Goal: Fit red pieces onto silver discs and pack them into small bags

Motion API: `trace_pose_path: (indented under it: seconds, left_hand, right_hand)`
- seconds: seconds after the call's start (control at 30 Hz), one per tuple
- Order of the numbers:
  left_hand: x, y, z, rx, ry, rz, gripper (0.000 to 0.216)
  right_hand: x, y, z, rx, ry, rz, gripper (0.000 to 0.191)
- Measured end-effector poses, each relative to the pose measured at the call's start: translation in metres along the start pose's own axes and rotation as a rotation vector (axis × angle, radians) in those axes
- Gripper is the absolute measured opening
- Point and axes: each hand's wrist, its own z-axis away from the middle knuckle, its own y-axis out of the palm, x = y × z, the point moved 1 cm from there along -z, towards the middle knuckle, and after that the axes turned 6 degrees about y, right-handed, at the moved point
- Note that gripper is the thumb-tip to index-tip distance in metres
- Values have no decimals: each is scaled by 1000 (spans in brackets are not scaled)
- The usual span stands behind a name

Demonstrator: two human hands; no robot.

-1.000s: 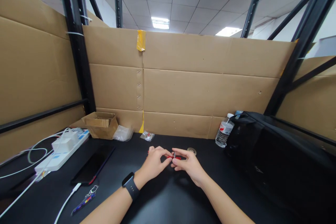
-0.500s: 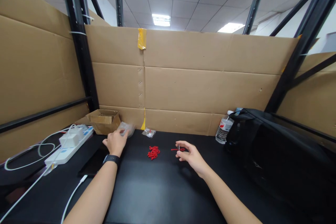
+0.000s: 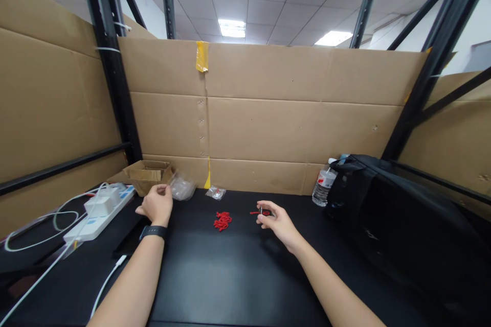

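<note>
My right hand (image 3: 279, 224) is over the middle of the table, with thumb and fingers closed on a small silver piece (image 3: 261, 210). A short red cord (image 3: 253, 213) shows at those same fingertips. To its left, a small heap of red cords (image 3: 222, 221) lies on the black table. My left hand (image 3: 156, 206), with a dark watch on its wrist, is in front of the open cardboard box (image 3: 143, 173). Its fingers are curled together, and what they hold, if anything, is hidden. Beside them sits a clear plastic bag (image 3: 182, 189).
A small clear packet (image 3: 216, 193) lies near the cardboard back wall (image 3: 264, 127). At the left are a white power strip (image 3: 92, 225) with cables and a dark flat device (image 3: 128, 240). A water bottle (image 3: 322, 189) and large black bag (image 3: 399, 235) stand at the right.
My left hand has moved left, off the clear plastic bag and toward the front of the box. My right hand keeps its hold on the silver piece. The view has shifted slightly.
</note>
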Motion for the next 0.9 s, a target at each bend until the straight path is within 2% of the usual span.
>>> trace_pose_path:
  seconds: [0.1,0.2,0.3,0.47,0.57,0.67,0.8,0.9]
  left_hand:
    - [-16,-5,6,-51,156,97,21]
    - [-44,-8,28,-11,439,189,20]
    - [-79,-8,70,143,739,245,15]
    - [-120,-5,149,591,1133,296,15]
    - [-126,-5,173,805,1237,301,16]
    - [-123,-4,179,962,1269,294,16]
    - [-119,-2,178,1035,1270,272,21]
    - [-120,-4,179,1057,1289,282,28]
  right_hand:
    - [-1,-2,-2,-4,-22,0,48]
    - [0,-6,-4,-43,-58,-4,49]
    - [2,-14,-7,-118,-99,-3,49]
    - [0,-31,-14,-205,-150,62,49]
    - [-5,-39,-17,-209,-176,137,48]
    - [-4,-41,-15,-209,-182,284,46]
    - [8,-40,-5,-170,-233,500,48]
    - [18,-39,5,-35,-208,683,36]
